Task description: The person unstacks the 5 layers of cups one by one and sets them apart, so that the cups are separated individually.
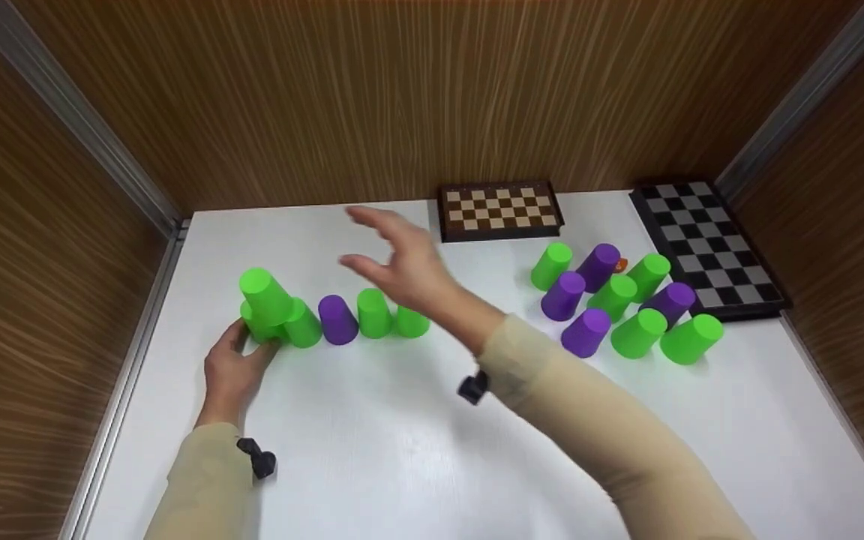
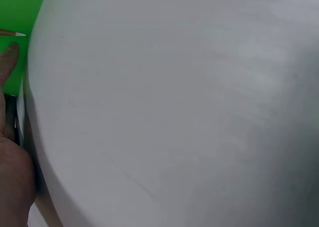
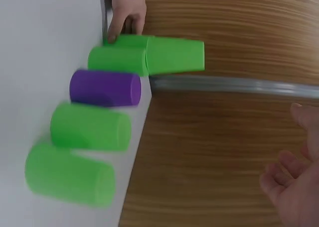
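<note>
At the left of the head view, an upside-down green cup [image 1: 265, 297] stands on top of two green cups, bridging them. My left hand [image 1: 231, 373] has its thumb and fingers around the base of the leftmost green cup [image 1: 250, 324]; its thumb lies against green in the left wrist view. To the right along the row come a purple cup [image 1: 338, 320] and two more green cups [image 1: 375, 313]. My right hand [image 1: 411, 266], fingers spread, is in the air above the row's right end and holds nothing. In the right wrist view it shows at the right edge.
Several green and purple cups [image 1: 613, 298] stand upside down at the right, with a small orange item [image 1: 621, 265] behind them. A brown chessboard [image 1: 502, 210] lies at the back, a black-and-grey one [image 1: 709, 247] at the back right. Wood-grain panels [image 1: 312, 105] enclose the white table [image 1: 372, 450].
</note>
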A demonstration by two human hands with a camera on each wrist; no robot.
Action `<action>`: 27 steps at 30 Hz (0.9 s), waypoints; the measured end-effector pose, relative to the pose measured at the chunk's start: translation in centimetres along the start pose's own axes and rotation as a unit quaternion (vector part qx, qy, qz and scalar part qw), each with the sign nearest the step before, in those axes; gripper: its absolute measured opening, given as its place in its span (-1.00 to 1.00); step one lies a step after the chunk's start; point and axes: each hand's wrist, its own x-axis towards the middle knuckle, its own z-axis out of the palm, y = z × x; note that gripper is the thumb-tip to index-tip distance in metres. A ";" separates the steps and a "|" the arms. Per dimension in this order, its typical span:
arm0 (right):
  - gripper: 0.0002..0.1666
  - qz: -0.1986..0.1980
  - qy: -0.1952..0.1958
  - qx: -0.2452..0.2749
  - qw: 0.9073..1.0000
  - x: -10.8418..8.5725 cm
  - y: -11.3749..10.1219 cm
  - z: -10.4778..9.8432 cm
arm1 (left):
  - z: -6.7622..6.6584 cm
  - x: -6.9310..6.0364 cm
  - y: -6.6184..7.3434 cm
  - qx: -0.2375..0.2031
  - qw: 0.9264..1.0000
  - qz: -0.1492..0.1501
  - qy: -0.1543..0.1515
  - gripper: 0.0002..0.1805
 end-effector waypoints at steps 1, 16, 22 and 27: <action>-0.25 0.008 -0.011 0.002 1.000 0.6 -0.3 1.0 | 0.0 -0.1 0.0 -0.001 1.000 0.000 0.000 -0.02; -0.21 0.114 -0.099 0.022 0.988 3.5 -1.6 12.9 | 0.2 0.5 0.0 -0.016 1.000 0.011 0.001 -0.06; -0.19 0.133 -0.124 0.009 0.983 3.5 -1.2 14.7 | 0.5 0.6 0.1 -0.003 1.000 0.019 0.003 -0.11; -0.25 0.145 -0.130 0.015 0.981 3.4 -0.8 15.5 | 0.2 0.5 -0.3 0.005 1.000 0.022 0.008 -0.12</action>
